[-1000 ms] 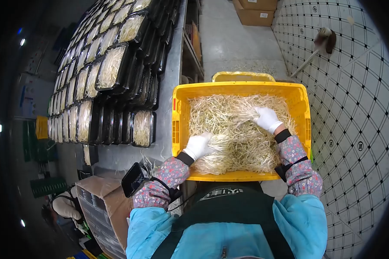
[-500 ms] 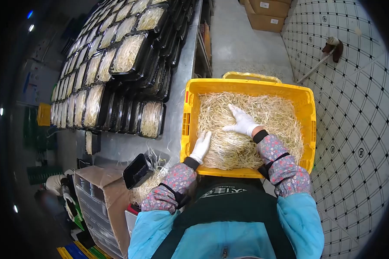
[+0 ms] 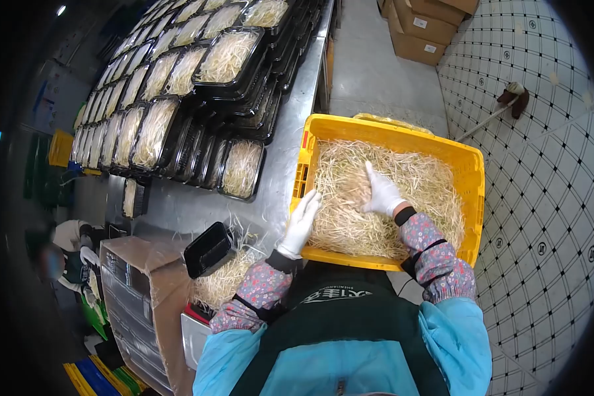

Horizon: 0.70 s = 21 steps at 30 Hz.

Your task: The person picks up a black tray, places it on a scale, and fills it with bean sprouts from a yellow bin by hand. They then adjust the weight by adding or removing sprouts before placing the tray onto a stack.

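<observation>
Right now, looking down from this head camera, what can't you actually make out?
All in the head view:
Bottom of the yellow crate: covered by the pale sprouts.
Sprouts directly beneath the right hand: hidden by the hand itself.
Far end of the stacked trays: cut off by the top edge.
Print on the labels of the cardboard boxes: too small.
What the co-worker is doing: too blurred and dim.
</observation>
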Motion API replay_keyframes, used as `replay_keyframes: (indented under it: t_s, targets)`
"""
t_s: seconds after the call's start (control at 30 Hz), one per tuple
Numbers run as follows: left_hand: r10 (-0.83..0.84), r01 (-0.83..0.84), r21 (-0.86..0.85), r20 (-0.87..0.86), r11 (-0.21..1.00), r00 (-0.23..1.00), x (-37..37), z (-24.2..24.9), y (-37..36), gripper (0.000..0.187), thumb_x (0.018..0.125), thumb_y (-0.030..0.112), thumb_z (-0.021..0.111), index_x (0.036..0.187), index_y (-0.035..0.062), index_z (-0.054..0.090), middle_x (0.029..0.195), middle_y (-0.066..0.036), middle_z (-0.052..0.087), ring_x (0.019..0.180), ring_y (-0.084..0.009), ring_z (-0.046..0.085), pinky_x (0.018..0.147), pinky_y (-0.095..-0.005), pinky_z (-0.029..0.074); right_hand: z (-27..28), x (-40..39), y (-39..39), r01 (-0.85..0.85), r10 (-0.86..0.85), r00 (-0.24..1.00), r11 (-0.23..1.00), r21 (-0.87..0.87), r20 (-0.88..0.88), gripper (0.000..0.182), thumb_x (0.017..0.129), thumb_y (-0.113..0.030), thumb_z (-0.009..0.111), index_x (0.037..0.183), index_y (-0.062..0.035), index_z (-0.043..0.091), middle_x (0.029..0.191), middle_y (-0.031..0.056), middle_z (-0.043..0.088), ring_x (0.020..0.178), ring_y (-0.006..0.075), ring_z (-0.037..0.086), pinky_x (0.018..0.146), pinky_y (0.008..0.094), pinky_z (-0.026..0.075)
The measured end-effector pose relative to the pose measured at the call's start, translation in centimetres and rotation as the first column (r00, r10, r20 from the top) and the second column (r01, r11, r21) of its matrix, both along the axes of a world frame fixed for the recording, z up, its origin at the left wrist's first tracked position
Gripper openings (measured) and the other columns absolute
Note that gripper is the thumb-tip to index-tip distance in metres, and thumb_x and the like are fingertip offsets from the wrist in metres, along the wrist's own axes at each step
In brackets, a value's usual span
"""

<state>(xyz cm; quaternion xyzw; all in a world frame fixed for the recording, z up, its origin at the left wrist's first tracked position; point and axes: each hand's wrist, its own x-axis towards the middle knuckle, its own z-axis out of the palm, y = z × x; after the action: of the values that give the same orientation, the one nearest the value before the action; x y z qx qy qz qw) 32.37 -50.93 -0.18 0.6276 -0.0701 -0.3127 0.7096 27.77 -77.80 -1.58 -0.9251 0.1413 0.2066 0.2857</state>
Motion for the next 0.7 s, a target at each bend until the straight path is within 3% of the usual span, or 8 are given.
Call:
replay_keyframes:
  t_s: [0.1, 0.23, 0.27, 0.37, 0.43, 0.57, 0.63, 0.7]
  targets:
    - [0.065, -0.071, 0.031, 0.177, 0.997, 0.982, 0.3, 4.3, 3.4, 0.047, 0.104, 0.023, 0.052, 0.145, -0.0003, 0.045, 0.135, -0.01, 0.06, 0.117, -0.0175, 0.062, 0.097, -0.0291, 0.048, -2.3, 0.4, -1.7, -0.004, 0.003, 0.999, 1.0, -0.024, -0.048, 0.143, 0.055, -0.045, 0.091, 0.157, -0.0016, 0.001, 0.152, 0.0313, 0.033, 0.14, 0.0393, 0.037, 0.114, 0.0403, 0.034]
    - [0.364, -0.48, 0.175, 0.448, 0.86, 0.816, 0.9, 7.0, 10.3, 0.042, 0.1, 0.01, 0.054, 0.14, -0.0026, 0.049, 0.134, -0.013, 0.06, 0.123, -0.0207, 0.056, 0.108, -0.0339, 0.041, -2.8, -1.0, 0.4, -0.103, 0.096, 0.994, 0.974, -0.204, -0.048, 0.15, 0.053, -0.055, 0.092, 0.158, -0.0056, -0.002, 0.162, 0.0281, 0.012, 0.145, 0.0382, 0.033, 0.118, 0.0443, 0.029]
    - [0.39, -0.58, 0.191, 0.572, 0.792, 0.721, 1.2, 6.8, 12.4, 0.043, 0.099, 0.009, 0.055, 0.14, -0.0021, 0.049, 0.137, -0.014, 0.057, 0.127, -0.0214, 0.053, 0.11, -0.0354, 0.039, -2.2, -1.5, 1.3, -0.115, 0.11, 0.993, 0.955, -0.273, -0.036, 0.145, 0.054, -0.052, 0.092, 0.159, -0.0062, 0.004, 0.155, 0.029, 0.03, 0.138, 0.0386, 0.042, 0.114, 0.0461, 0.034]
    - [0.417, -0.838, 0.207, 0.792, 0.504, 0.447, 1.3, 4.5, 19.3, 0.047, 0.097, 0.009, 0.059, 0.141, -0.0009, 0.048, 0.146, -0.016, 0.048, 0.136, -0.0263, 0.044, 0.115, -0.0395, 0.032, -1.6, -2.3, 2.3, -0.084, 0.08, 0.996, 0.988, -0.13, -0.04, 0.137, 0.055, -0.047, 0.092, 0.158, -0.0064, 0.011, 0.139, 0.0246, 0.048, 0.128, 0.0376, 0.05, 0.108, 0.0481, 0.039]
    - [0.253, -0.934, 0.249, 0.916, 0.255, 0.313, 0.8, 2.7, 23.4, 0.051, 0.095, 0.012, 0.062, 0.142, -0.0006, 0.046, 0.148, -0.018, 0.045, 0.139, -0.0314, 0.04, 0.116, -0.0428, 0.03, -1.4, -3.7, 3.4, -0.09, 0.096, 0.995, 0.98, -0.179, 0.022, 0.131, 0.055, -0.042, 0.091, 0.157, -0.0063, 0.017, 0.123, 0.0198, 0.056, 0.119, 0.0359, 0.054, 0.103, 0.0486, 0.042]
    - [0.371, -0.949, 0.314, 0.883, -0.01, 0.288, -1.2, -1.6, 28.5, 0.062, 0.093, 0.024, 0.07, 0.142, -0.0036, 0.044, 0.146, -0.023, 0.045, 0.139, -0.0353, 0.038, 0.117, -0.0459, 0.029, -1.9, -4.8, 3.6, -0.096, 0.128, 0.976, 0.979, -0.177, 0.178, 0.127, 0.057, -0.038, 0.09, 0.157, -0.0054, 0.017, 0.131, 0.0215, 0.053, 0.124, 0.0361, 0.052, 0.106, 0.0472, 0.04]
    - [0.59, -0.959, 0.28, 0.78, -0.03, 0.209, -1.1, -4.2, 30.0, 0.062, 0.091, 0.027, 0.073, 0.135, -0.0084, 0.048, 0.136, -0.023, 0.054, 0.127, -0.0315, 0.05, 0.112, -0.0412, 0.035, -3.1, -4.9, 3.4, -0.105, 0.179, 0.935, 0.964, -0.245, 0.306, 0.129, 0.056, -0.037, 0.091, 0.156, -0.0044, 0.017, 0.136, 0.022, 0.051, 0.126, 0.0373, 0.05, 0.107, 0.0481, 0.039]
    - [0.709, -0.965, 0.201, 0.654, 0.171, 0.262, -1.0, -5.3, 30.9, 0.045, 0.09, 0.027, 0.075, 0.118, -0.006, 0.061, 0.11, -0.012, 0.066, 0.098, -0.0175, 0.059, 0.09, -0.0342, 0.048, -4.2, -4.3, 2.4, -0.184, 0.21, 0.891, 0.978, -0.101, 0.402, 0.126, 0.053, -0.031, 0.093, 0.154, -0.0024, 0.024, 0.13, 0.0235, 0.055, 0.12, 0.0384, 0.054, 0.1, 0.0471, 0.045]
